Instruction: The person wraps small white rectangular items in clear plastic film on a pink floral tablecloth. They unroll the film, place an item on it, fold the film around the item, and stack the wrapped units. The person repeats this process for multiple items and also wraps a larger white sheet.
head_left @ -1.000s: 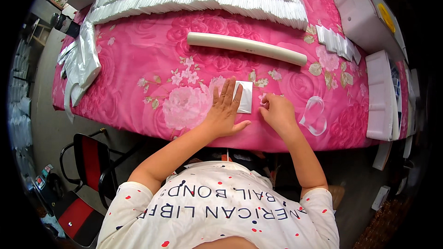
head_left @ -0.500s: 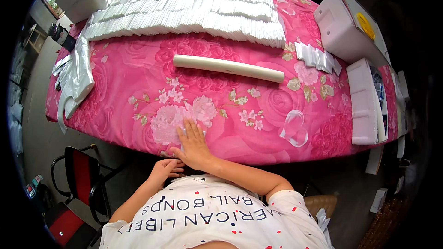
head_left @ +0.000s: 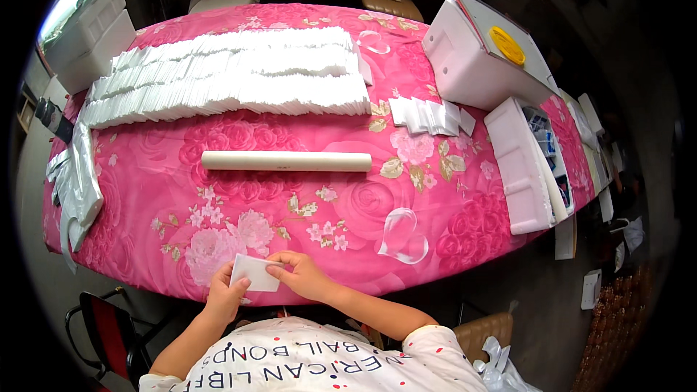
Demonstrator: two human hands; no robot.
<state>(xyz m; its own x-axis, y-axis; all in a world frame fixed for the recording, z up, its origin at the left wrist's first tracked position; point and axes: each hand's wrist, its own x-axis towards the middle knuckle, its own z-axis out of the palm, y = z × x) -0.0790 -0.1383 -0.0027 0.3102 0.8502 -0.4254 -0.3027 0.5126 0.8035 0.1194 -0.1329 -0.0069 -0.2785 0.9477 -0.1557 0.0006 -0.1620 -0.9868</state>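
Between my two hands, above the table's near edge, is a flat white folded packet (head_left: pixel 255 274); its exact kind I cannot make out. My left hand (head_left: pixel 223 293) pinches its left side, thumb on top. On its right edge, the thumb and fingers of my right hand (head_left: pixel 301 277) are closed. A pale cream tube (head_left: pixel 287 161) lies crosswise on the table beyond my hands. Farther back, similar white packets (head_left: pixel 232 87) stand packed in long rows. Several more packets (head_left: pixel 428 116) lie fanned out to the right of them.
A pink floral cloth (head_left: pixel 348 203) covers the table. White plastic bags (head_left: pixel 76 192) hang over its left edge near a dark bottle (head_left: pixel 54 120). Foam boxes stand at the back left (head_left: pixel 87 36) and right (head_left: pixel 472 58); an open foam box (head_left: pixel 519 174) holds small items. A red-black chair (head_left: pixel 109 327) is lower left.
My right hand has lifted from lying flat on the cloth. Both hands now hold the white packet above the table edge. The view has shifted, showing more of the far side.
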